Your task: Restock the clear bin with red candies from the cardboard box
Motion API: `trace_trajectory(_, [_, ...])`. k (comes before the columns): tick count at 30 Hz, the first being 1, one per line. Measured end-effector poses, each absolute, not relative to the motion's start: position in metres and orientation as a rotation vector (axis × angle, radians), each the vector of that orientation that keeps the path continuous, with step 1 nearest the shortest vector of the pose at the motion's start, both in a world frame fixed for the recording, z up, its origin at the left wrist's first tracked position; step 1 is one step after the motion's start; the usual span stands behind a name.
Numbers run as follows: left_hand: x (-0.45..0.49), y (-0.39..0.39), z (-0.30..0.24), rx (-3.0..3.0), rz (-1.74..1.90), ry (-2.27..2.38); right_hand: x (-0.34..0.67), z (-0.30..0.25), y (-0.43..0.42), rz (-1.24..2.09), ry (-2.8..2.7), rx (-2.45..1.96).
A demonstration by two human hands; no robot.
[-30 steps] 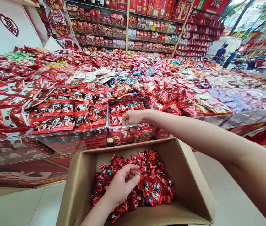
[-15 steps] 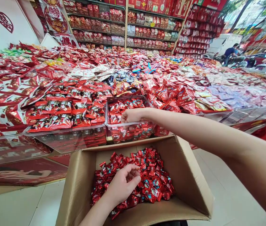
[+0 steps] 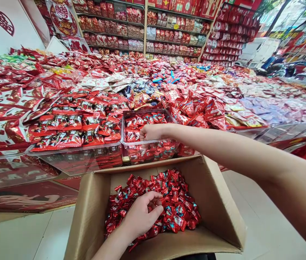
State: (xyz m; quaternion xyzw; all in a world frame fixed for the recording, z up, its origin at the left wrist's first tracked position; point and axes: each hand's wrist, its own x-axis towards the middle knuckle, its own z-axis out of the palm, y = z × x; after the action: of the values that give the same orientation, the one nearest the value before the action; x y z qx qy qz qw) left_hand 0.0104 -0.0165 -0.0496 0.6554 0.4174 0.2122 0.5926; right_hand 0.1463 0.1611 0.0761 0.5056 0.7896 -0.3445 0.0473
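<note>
A cardboard box stands open below me, holding a heap of small red-wrapped candies. Over the heap is my left hand, its fingers loosely bent and the thumb apart from them; no candy shows in its grasp. My right hand reaches into a clear plastic bin of similar red-wrapped candies. Its fingers are curled down among them behind the bin's front wall, and whatever they hold is hidden.
Left of the bin stands a tray of red and black packets. Red triangular packets lie to the right. Wrapped sweets cover the display behind, up to stocked shelves. A person is outside at the far right.
My left hand has shifted slightly right and down over the candies in the box. My right hand stays in the bin, hardly moved.
</note>
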Motion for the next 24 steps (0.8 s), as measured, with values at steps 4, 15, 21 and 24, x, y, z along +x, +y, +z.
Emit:
trace_trajectory(4, [0.011, -0.017, -0.051, 1.556, 0.476, 0.987, 0.146, 0.075, 0.162, -1.052, 2.337, 1.543])
trace_trajectory(15, [0.011, -0.018, -0.047, 1.684, 0.427, 1.022, 0.153, 0.077, 0.175, -0.833, 2.491, 1.186])
trace_trajectory(21, [0.010, -0.017, -0.045, 1.754, 0.421, 1.059, 0.142, 0.078, 0.175, -0.669, 2.513, 1.091])
trace_trajectory(24, [0.010, -0.017, -0.044, 1.786, 0.412, 1.058, 0.139, 0.080, 0.171, -0.626, 2.514, 1.128])
